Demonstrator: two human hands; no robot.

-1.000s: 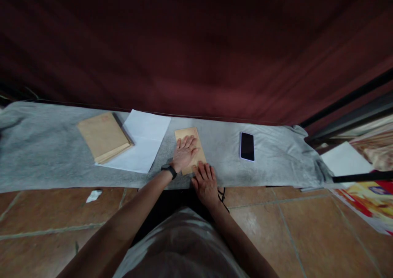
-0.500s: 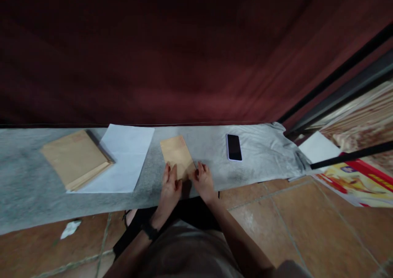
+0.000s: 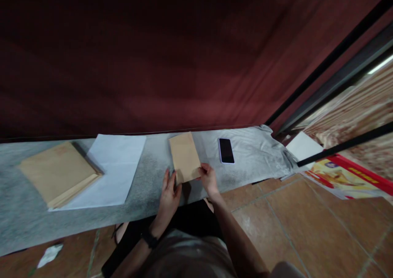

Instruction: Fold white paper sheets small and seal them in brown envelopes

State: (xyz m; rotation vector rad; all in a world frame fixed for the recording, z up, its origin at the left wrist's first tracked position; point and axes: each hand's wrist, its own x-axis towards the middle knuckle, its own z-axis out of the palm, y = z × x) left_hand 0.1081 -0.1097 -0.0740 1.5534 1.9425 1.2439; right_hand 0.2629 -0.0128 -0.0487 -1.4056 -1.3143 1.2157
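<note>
- Envelope (image 3: 186,157): it lay over the grey cloth (image 3: 251,155) straight ahead of the person, its long sides tilted toward eleven o'clock; a dark shadow showed beneath its near edge, at six o'clock.
- Right hand (image 3: 208,179): at the envelope's four o'clock corner, thumb and fingers pinched the paper's edge.
- Left hand (image 3: 168,196): at the seven o'clock corner, fingers slightly parted and pointing to twelve, close against the side; whether they gripped the paper, one could not tell. A black watch (image 3: 149,238) circled that wrist.
- Phone (image 3: 226,150): at three o'clock from the envelope, apart from it, dark screen up.
- Sheet (image 3: 123,159): white, at nine o'clock, flat on the cloth.
- Stack (image 3: 59,169): brown envelopes, farther out at nine o'clock, partly over the sheet.
- Curtain (image 3: 172,57): dark red, at twelve o'clock, behind the cloth.
- Scrap (image 3: 50,254): white, on the tiled floor (image 3: 260,220) at eight o'clock.
</note>
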